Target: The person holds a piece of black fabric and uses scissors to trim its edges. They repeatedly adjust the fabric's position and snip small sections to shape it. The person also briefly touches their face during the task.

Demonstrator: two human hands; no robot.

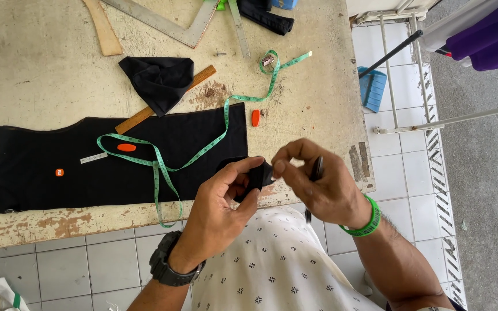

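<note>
Hands at the near edge of the black cloth panel: left hand and right hand both pinch a small black fabric piece. Step, judged: fine fingertip handling. Green tape measure lies across the panel.

Worktop crowded in the middle, open at the far left

Bare worktop lies far left, open to a hand. The black cloth covers the near strip, with the green tape measure looped over it; rulers block the far edge, and a drying rack stands to the right.
</note>
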